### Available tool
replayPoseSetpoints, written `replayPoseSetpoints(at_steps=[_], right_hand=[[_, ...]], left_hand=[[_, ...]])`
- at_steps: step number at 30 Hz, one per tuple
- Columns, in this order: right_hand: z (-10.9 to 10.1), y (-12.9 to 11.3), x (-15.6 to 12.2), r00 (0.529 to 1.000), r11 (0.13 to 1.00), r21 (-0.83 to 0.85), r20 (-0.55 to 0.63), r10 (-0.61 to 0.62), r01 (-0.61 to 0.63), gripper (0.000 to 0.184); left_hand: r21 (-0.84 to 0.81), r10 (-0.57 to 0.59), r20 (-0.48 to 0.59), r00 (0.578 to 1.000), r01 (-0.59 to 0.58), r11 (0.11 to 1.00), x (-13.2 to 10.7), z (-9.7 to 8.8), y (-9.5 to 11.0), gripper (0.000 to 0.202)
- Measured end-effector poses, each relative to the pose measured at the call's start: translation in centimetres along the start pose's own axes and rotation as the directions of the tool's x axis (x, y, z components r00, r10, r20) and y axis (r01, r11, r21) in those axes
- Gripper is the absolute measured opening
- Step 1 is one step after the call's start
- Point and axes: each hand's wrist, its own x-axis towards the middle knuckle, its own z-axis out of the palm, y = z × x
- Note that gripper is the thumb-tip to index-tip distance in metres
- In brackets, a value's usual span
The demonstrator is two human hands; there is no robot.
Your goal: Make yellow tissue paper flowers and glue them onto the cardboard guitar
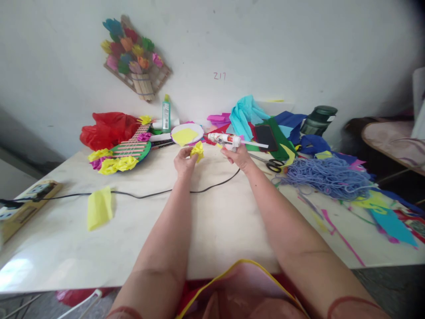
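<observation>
My left hand (184, 162) is closed in a pinch on a small crumpled yellow paper flower (198, 151), held above the white table (212, 221). My right hand (237, 156) grips a white hot glue gun (226, 139), whose nozzle points left toward the yellow flower. The glue gun's black cord (149, 194) runs left across the table to a power strip (20, 204). Just behind the hands lies a round white plate (187, 134) with yellow paper on it.
A yellow paper sheet (98, 207) lies at left. A stick-and-flower craft (122, 153), a red bag (106, 128) and a green bottle (166, 114) stand behind. Scissors (274, 165), purple yarn (328, 177), a phone (265, 137) and coloured paper scraps crowd the right.
</observation>
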Motion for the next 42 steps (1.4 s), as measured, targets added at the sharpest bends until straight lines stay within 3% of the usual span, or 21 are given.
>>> replayPoseSetpoints(at_steps=[4, 7, 9, 12, 15, 20, 24, 31, 36, 39, 42], right_hand=[[0.2, 0.9, 0.4, 0.983, 0.998, -0.054, -0.181, 0.014, -0.024, 0.034], [0.2, 1.5, 0.6, 0.956, 0.947, -0.301, -0.294, 0.018, -0.110, 0.038], [0.2, 1.6, 0.5, 0.950, 0.849, -0.486, -0.308, 0.058, -0.209, 0.041], [0.2, 1.1, 0.0, 0.964, 0.676, -0.689, -0.228, 0.138, -0.260, 0.042], [0.4, 0.4, -0.5, 0.983, 0.576, -0.800, -0.096, 0.157, -0.171, 0.045], [1.2, 0.3, -1.1, 0.981, 0.482, -0.876, 0.116, 0.155, 0.027, 0.052], [2.2, 0.2, -1.4, 0.958, 0.441, -0.891, 0.213, 0.192, 0.109, 0.052], [3.3, -0.8, -1.9, 0.941, 0.394, -0.904, 0.265, 0.211, 0.167, 0.056], [3.3, -0.6, -1.9, 0.940, 0.403, -0.889, 0.302, 0.158, 0.218, 0.056], [2.9, -0.9, -1.5, 0.954, 0.412, -0.889, 0.273, 0.127, 0.200, 0.048], [1.7, -1.4, -0.9, 0.979, 0.382, -0.916, 0.173, 0.106, 0.120, 0.042]], left_hand=[[-0.141, -0.102, -0.059, 0.993, 0.093, 0.986, -0.1, 0.1, 0.4, 0.032], [-0.269, -0.148, -0.089, 0.985, 0.119, 0.956, -0.2, 0.2, 1.1, 0.036], [-0.332, -0.169, -0.103, 0.980, 0.126, 0.935, -0.2, 0.1, 1.5, 0.039], [-0.369, -0.187, -0.116, 0.975, 0.132, 0.920, -0.2, -0.1, 1.9, 0.041], [-0.354, -0.186, -0.123, 0.975, 0.132, 0.926, -0.3, -0.3, 2.3, 0.042], [-0.360, -0.160, -0.078, 0.984, 0.122, 0.925, -0.4, -0.3, 2.3, 0.043], [-0.375, -0.119, -0.006, 0.993, 0.108, 0.921, -0.5, -0.2, 2.0, 0.044], [-0.372, -0.089, 0.098, 0.991, 0.120, 0.920, -0.6, 0.1, 2.2, 0.052], [-0.369, -0.099, 0.151, 0.984, 0.149, 0.917, -0.9, 0.1, 2.7, 0.057], [-0.361, -0.095, 0.175, 0.980, 0.154, 0.920, -0.9, 0.0, 2.8, 0.058], [-0.342, -0.091, 0.186, 0.978, 0.151, 0.927, -0.9, 0.0, 2.8, 0.056]])
